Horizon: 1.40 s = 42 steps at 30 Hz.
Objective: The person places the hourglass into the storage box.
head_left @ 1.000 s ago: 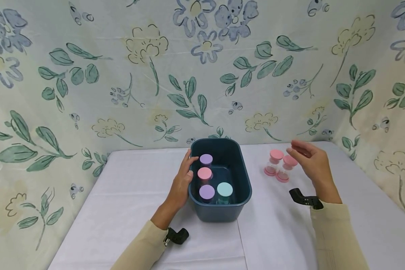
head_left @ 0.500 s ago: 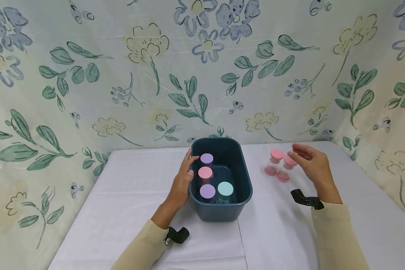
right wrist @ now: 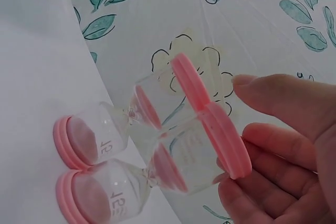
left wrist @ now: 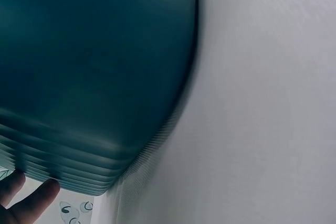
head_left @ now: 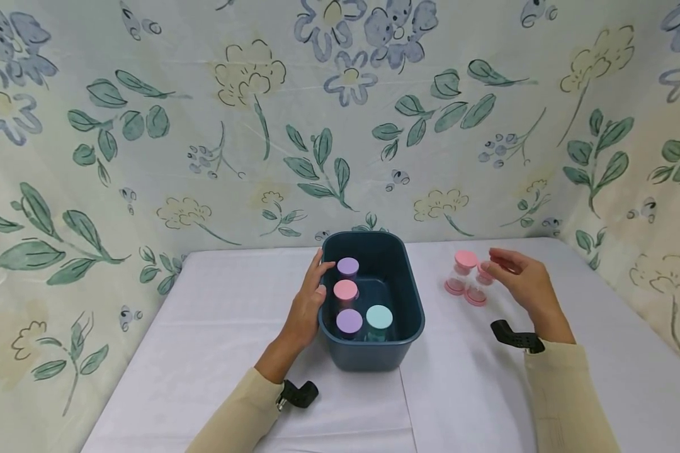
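Two pink-capped sand timers stand upright side by side on the table, the left sand timer [head_left: 461,272] and the right sand timer [head_left: 477,292]. My right hand [head_left: 521,283] is at the right one. In the right wrist view its fingers [right wrist: 281,148] curve close beside the pink cap [right wrist: 228,140], while the thumb [right wrist: 273,90] stays apart from it. My left hand [head_left: 303,308] rests against the left side of a dark teal bin [head_left: 368,357], with extended fingers. In the left wrist view, two fingertips [left wrist: 50,187] lie at the bin's ridged wall [left wrist: 68,171].
Inside the bin stand timers with lids: a far purple lid [head_left: 348,267], a pink lid [head_left: 345,290], a near purple lid [head_left: 349,321] and a mint lid [head_left: 379,317]. A white cloth [head_left: 232,327] covers the table. Behind hangs a floral curtain [head_left: 204,189].
My right hand has lowered slightly, and its thumb now overlaps the right timer's cap in the head view. The left hand and the bin hold their place.
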{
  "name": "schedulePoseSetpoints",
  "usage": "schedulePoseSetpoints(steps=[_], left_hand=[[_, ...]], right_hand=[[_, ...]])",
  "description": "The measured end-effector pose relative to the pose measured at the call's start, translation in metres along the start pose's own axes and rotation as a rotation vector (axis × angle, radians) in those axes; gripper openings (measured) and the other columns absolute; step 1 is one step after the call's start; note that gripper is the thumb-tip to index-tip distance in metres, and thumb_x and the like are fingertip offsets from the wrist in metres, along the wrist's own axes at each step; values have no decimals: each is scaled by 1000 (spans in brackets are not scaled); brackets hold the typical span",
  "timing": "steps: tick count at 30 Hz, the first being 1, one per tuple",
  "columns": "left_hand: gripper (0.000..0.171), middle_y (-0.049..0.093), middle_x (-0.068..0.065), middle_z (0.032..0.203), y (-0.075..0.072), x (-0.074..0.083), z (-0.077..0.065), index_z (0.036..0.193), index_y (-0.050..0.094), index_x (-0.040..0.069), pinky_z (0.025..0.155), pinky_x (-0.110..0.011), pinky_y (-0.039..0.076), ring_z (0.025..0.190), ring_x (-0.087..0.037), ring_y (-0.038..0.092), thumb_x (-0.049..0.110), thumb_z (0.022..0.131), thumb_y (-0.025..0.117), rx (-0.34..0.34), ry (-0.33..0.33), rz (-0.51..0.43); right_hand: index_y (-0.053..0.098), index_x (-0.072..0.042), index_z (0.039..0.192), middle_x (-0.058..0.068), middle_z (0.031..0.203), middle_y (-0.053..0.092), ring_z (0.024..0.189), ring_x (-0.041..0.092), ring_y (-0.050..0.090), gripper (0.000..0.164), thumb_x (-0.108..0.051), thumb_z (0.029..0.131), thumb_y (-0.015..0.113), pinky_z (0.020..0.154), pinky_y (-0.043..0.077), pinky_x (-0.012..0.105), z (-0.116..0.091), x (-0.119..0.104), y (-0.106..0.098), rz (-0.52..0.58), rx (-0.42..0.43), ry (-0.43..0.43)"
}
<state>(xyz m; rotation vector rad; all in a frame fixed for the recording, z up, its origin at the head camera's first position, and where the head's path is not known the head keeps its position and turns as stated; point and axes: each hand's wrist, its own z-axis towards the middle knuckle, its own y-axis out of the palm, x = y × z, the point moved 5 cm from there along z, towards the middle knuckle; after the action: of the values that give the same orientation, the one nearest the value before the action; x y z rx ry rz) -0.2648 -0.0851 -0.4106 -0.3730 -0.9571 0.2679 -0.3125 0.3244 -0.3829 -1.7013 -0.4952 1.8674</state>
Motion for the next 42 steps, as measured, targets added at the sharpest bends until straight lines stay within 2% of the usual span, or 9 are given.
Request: schedulePoseSetpoints(steps=[5, 13, 19, 28, 35, 39, 42], left_hand=[[52, 9, -1, 162, 0, 0, 0, 148, 35, 15, 107, -66, 20, 147, -23, 12, 25, 98, 29, 3, 7, 8], [52, 9, 0, 162, 1, -1, 0, 148, 35, 16, 107, -66, 20, 147, -22, 12, 27, 98, 29, 2, -4, 11], [52, 9, -1, 162, 0, 1, -1, 148, 35, 14, 106, -67, 20, 147, -23, 12, 24, 97, 31, 4, -10, 10], [53, 9, 2, 162, 1, -1, -1, 148, 35, 13, 107, -66, 20, 147, -22, 12, 28, 98, 30, 3, -23, 21], [51, 10, -1, 162, 1, -1, -1, 149, 34, 24, 107, -66, 20, 147, -21, 12, 29, 98, 30, 4, -16, 13], [51, 10, -2, 162, 1, -2, -1, 149, 34, 25, 107, -66, 21, 147, -21, 12, 28, 98, 30, 4, -13, 9], [51, 10, -3, 162, 1, -2, -1, 149, 33, 25, 107, -66, 21, 147, -21, 11, 27, 98, 30, 3, -12, 9]], right_hand=[[42, -7, 145, 19, 144, 45, 130, 39, 41, 75, -52, 88, 61, 101, 38, 57, 0, 2, 2, 21, -43, -12], [40, -7, 146, 20, 147, 41, 132, 42, 36, 77, -51, 87, 63, 101, 33, 66, -1, 8, 3, 51, -99, 13], [39, -8, 147, 22, 148, 38, 134, 43, 33, 78, -50, 86, 65, 101, 32, 66, 0, 13, 6, 46, -128, 21], [38, -7, 147, 22, 147, 39, 134, 44, 32, 80, -49, 85, 67, 101, 33, 65, 0, 17, 5, 34, -144, 23], [36, -7, 148, 23, 149, 35, 135, 46, 29, 85, -52, 83, 69, 100, 32, 67, 2, 19, 6, 9, -165, 66], [37, -7, 147, 23, 149, 36, 135, 46, 29, 85, -53, 83, 68, 100, 32, 67, 3, 21, 6, 3, -169, 75], [39, -7, 146, 23, 145, 41, 132, 44, 36, 82, -52, 83, 68, 100, 34, 66, 3, 22, 6, 11, -164, 70]])
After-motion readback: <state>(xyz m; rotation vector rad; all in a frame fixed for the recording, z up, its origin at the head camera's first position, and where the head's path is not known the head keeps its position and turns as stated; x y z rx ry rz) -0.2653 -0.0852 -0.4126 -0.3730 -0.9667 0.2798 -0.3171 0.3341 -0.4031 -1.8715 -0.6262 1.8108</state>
